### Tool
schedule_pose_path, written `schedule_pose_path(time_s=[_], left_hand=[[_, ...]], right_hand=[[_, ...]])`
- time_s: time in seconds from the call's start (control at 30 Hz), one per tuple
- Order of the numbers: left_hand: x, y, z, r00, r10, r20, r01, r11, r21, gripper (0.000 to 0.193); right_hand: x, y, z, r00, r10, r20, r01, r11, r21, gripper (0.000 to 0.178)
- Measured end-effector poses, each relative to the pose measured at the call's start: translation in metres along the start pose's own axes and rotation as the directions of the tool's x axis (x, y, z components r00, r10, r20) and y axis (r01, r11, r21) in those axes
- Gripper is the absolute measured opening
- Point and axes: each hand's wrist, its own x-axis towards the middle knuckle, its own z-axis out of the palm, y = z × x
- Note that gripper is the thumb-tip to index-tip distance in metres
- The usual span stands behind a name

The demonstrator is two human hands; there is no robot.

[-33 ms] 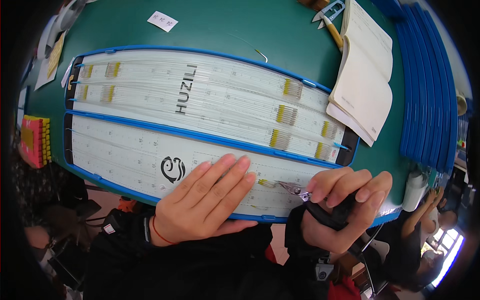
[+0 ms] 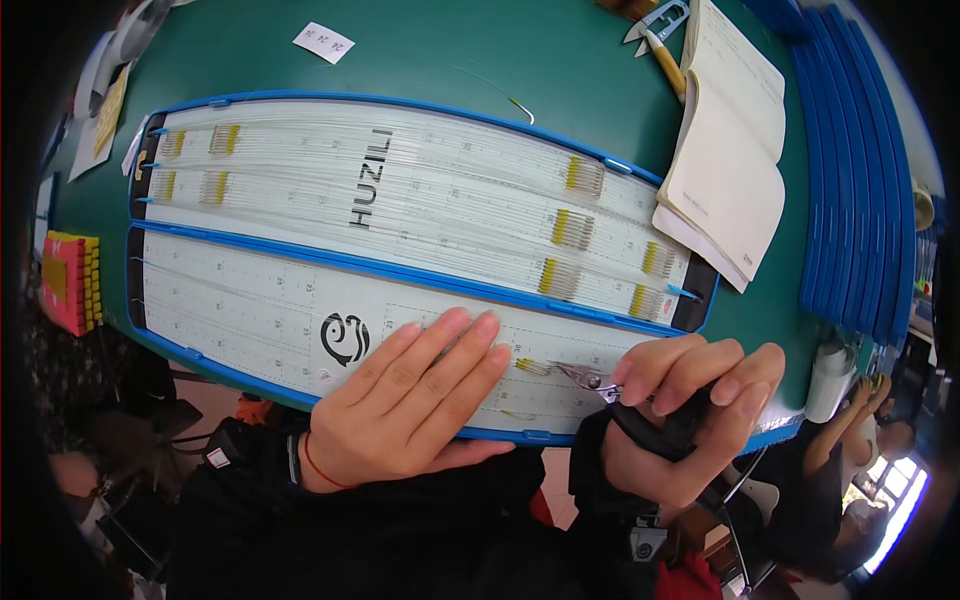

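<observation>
Metal pliers (image 2: pixel 590 379) over an open blue case (image 2: pixel 410 272), just beside yellow-ended hooks (image 2: pixel 534 366), right hand (image 2: pixel 705 400) with fingers clenched around the pliers, left hand (image 2: pixel 410 405) flat on the case, fingers straight and released, green tabletop (image 2: pixel 420 60) beneath

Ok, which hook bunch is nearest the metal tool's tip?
The small bunch in the near half of the blue case, between the left hand and the metal tool; larger bunches lie in the far half.
</observation>
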Motion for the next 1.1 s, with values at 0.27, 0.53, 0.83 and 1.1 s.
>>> schedule_pose_path(time_s=[0.27, 0.53, 0.83, 1.1], left_hand=[[-0.001, 0.002, 0.002, 1.000, 0.016, 0.002, -0.016, 1.000, -0.009, 0.060], [-0.004, 0.000, 0.006, 0.984, 0.117, -0.131, -0.107, 0.991, 0.082, 0.053], [-0.011, -0.002, 0.015, 0.972, 0.126, -0.198, -0.121, 0.992, 0.035, 0.032], [-0.004, -0.002, 0.014, 0.974, 0.125, -0.187, -0.126, 0.992, 0.007, 0.031]], right_hand=[[0.000, -0.003, 0.002, 1.000, 0.018, 0.015, -0.017, 0.997, -0.070, 0.021], [0.001, -0.002, 0.001, 1.000, 0.021, -0.022, -0.020, 0.999, 0.038, 0.025], [-0.003, 0.001, -0.001, 1.000, 0.024, 0.002, -0.024, 0.999, 0.025, 0.025], [0.002, 0.002, -0.004, 0.998, 0.040, 0.038, -0.040, 0.999, 0.011, 0.026]])
